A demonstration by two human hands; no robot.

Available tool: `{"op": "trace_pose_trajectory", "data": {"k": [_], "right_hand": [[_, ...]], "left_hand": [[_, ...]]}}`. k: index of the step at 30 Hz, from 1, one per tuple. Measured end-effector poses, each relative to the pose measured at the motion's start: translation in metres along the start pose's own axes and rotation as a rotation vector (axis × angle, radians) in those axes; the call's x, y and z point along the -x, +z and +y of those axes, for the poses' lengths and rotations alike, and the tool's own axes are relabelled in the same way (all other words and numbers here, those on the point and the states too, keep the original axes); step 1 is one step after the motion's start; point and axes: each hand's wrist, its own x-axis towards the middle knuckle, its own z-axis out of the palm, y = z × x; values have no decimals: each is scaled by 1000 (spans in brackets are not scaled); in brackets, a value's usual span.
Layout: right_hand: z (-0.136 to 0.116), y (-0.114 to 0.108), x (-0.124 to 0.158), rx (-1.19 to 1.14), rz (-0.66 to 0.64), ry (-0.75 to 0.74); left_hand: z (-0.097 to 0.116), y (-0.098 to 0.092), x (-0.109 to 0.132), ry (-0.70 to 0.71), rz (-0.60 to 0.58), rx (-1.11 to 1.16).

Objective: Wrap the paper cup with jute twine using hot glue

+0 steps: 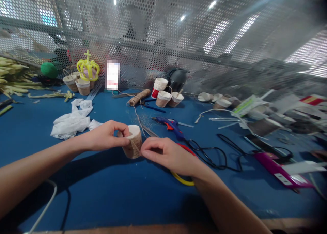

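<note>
A small cup wrapped in burlap (136,146), white inside, is held just above or on the blue table. My left hand (109,135) grips its rim and side, thumb outside and fingers at the back. At the cup's right side, my right hand (166,154) pinches a thin twine (138,116). That twine runs back to a twine spool (139,97). Behind my right hand lie scissors with red and yellow handles (182,180), partly hidden by the hand and wrist. A blue glue gun (171,125) rests beyond the hands.
Crumpled white cloth (71,123) lies at left. Burlap cups (163,99) and a yellow crown (88,68) stand at the back before a perforated metal screen (143,32). Black cord (212,159) and a magenta power strip (276,169) are at right; a white cable (48,203) is front left.
</note>
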Motion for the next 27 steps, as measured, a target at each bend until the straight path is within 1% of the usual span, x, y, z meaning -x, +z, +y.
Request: {"op": "trace_pose_trajectory", "data": {"k": [1, 2, 4, 5, 6, 7, 8, 9, 11, 14, 16, 18, 20, 23, 24, 27], "right_hand": [[0, -3, 0, -33, 0, 3], [1, -6, -1, -73, 34, 18], [3, -16, -2, -112, 176, 69], [6, -23, -4, -68, 279, 107], [10, -31, -5, 23, 380, 152], [16, -40, -6, 171, 497, 203], [24, -48, -8, 366, 610, 314], [33, -56, -10, 431, 649, 376], [53, -69, -13, 473, 638, 460], [82, -76, -18, 463, 579, 546], [94, -75, -20, 431, 574, 566], [98, -72, -22, 377, 597, 572], [93, -70, -22, 295, 626, 568], [70, -68, -19, 131, 659, 506], [60, -66, -17, 73, 658, 468], [30, -59, -10, -59, 593, 394]], "left_hand": [[1, -1, 0, -1, -11, -19], [1, -2, 1, 3, -20, -34], [1, -2, 2, 14, -27, -58], [2, -2, 2, 19, -26, -69], [2, -2, 3, 23, -24, -83], [2, -2, 3, 26, -16, -98], [3, -2, 3, 28, -5, -112], [3, -1, 3, 32, 9, -121], [4, 0, 3, 47, 44, -117], [2, 2, 2, 76, 87, -84], [-1, 4, 1, 85, 101, -88], [-5, 6, 0, 99, 112, -110], [-9, 7, -1, 109, 101, -119], [-11, 7, -2, 92, 111, -118], [-11, 7, -2, 86, 119, -110], [-13, 8, -4, 50, 155, -78]]}}
